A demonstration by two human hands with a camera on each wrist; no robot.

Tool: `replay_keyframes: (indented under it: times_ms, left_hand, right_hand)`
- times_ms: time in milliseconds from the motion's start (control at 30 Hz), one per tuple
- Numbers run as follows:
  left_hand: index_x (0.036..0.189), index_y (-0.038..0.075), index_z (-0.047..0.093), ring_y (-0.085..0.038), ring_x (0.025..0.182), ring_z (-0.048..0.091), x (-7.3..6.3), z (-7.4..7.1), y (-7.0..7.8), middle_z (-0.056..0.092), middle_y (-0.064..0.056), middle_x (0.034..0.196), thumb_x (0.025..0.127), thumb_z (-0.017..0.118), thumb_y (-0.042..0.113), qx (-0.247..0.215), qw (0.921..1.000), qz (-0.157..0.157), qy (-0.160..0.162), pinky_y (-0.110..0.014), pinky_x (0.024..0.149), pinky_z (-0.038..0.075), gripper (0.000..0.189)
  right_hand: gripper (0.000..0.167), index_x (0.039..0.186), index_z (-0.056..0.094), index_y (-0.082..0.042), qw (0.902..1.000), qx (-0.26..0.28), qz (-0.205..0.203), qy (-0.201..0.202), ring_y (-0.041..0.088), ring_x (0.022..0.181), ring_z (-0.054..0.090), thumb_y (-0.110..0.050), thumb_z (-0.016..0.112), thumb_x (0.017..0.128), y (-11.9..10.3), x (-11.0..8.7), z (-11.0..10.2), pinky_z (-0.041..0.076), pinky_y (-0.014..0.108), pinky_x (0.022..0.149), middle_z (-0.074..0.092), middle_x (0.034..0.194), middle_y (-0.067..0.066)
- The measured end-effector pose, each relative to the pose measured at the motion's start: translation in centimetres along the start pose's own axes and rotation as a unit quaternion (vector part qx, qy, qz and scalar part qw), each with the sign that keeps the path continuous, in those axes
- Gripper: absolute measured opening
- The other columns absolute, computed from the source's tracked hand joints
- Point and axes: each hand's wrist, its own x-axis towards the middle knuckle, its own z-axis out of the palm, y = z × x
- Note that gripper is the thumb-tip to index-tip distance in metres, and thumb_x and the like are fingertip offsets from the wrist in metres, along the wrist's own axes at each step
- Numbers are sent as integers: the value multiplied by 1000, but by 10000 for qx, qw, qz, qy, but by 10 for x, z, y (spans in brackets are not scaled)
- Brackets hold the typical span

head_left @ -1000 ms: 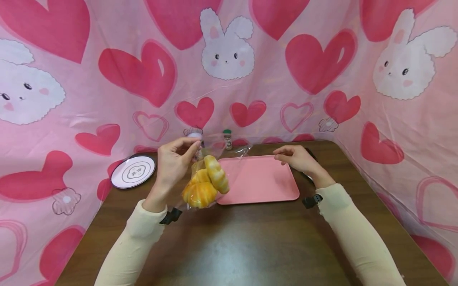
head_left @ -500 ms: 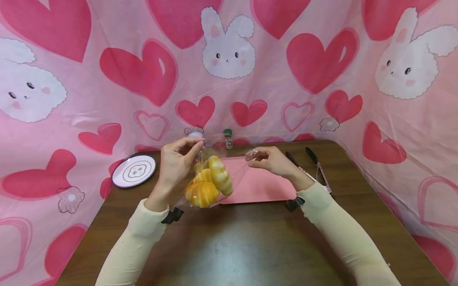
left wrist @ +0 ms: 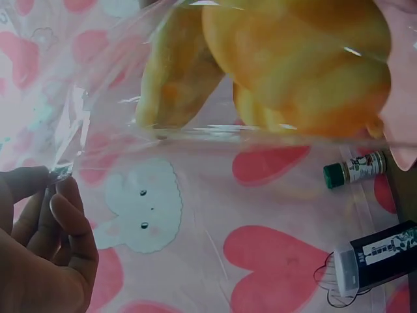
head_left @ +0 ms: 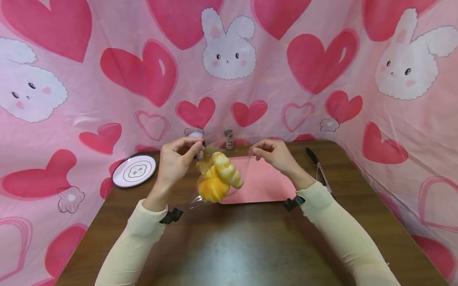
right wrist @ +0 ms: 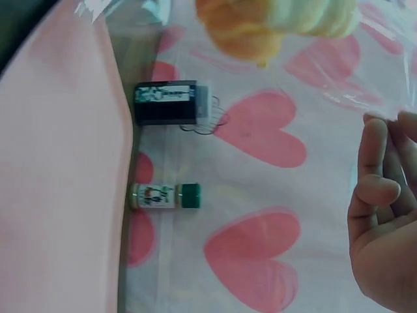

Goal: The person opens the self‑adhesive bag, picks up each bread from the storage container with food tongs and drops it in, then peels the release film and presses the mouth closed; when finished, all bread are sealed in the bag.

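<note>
A clear plastic bag (left wrist: 111,124) hangs between my hands above the table. Inside it are an orange-brown croissant (head_left: 213,189) and a paler ridged bread roll (head_left: 228,170). My left hand (head_left: 175,159) pinches one upper corner of the bag between thumb and fingertips. On the other side, my right hand (head_left: 277,158) pinches the opposite corner, and the film stretches between them. In the right wrist view, the fingertips of the right hand (right wrist: 388,215) meet at the bag's edge. The bread sits nearer the left hand, overlapping the pink tray (head_left: 264,182) in the head view.
At the back left lies a round white plate (head_left: 121,180) with a dark rim. A green-capped shaker (head_left: 228,140) and a black-labelled bottle (left wrist: 386,257) stand at the rear edge. Tongs (head_left: 320,169) with dark tips lie right of the tray. Pink curtain surrounds the table.
My right hand has moved left from the tray's far corner and taken hold of the bag's loose corner. The bag and bread have shifted slightly right and up; the left hand stays nearly still.
</note>
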Motion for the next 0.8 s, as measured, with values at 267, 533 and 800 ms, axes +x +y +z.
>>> replay_keyframes:
  times_ms: [267,533,800]
  left_hand:
    - [102,-5,73,1,63,57,-2,-3,14,75,-15,88,93,69,9,-66,9982,-465,-383,-16,54,45,18]
    - [110,-6,71,-10,63,68,1,-3,-18,77,-5,89,94,70,16,-714,9888,-898,-951,-25,61,58,27]
    - [114,-2,72,-9,78,74,0,-3,-16,78,-8,94,86,78,15,-636,9831,-1157,-1267,-25,73,60,33]
  right_hand:
    - [26,104,70,4,9950,742,-85,669,11,73,67,-19,70,94,-15,-1,-10,60,26,71,73,83,-3]
    - [9,95,74,-9,9860,1220,-285,1104,13,68,66,-17,72,92,-32,-3,-13,57,24,62,73,81,3]
    - [6,92,75,-9,9803,1532,-555,1113,10,63,63,-9,69,93,-44,-3,-13,45,20,48,74,79,-2]
